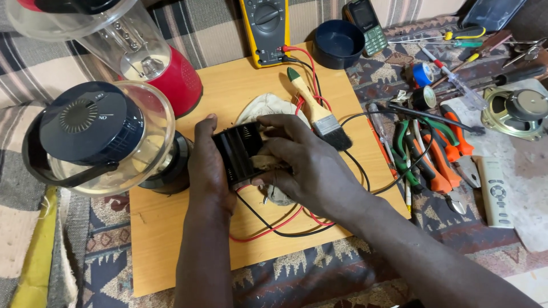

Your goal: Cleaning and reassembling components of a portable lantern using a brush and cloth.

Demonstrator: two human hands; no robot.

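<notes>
My left hand (206, 171) grips the left side of a black plastic battery holder (238, 149) and holds it above the wooden board (171, 234). My right hand (299, 162) lies over the holder's right side and pinches a small piece of cloth against it. A white rag (264, 106) lies on the board just behind the holder. A paintbrush (317, 111) with a wooden handle rests to the right of the rag. Red and black wires (274, 228) loop under my hands.
Two clear-domed lanterns (103, 140) (142, 51) stand at the left. A yellow multimeter (265, 28), a dark bowl (338, 43) and a phone (365, 23) sit at the back. Pliers (431, 157), screwdrivers, tape rolls (422, 74), a speaker (516, 111) and a remote (494, 191) crowd the right.
</notes>
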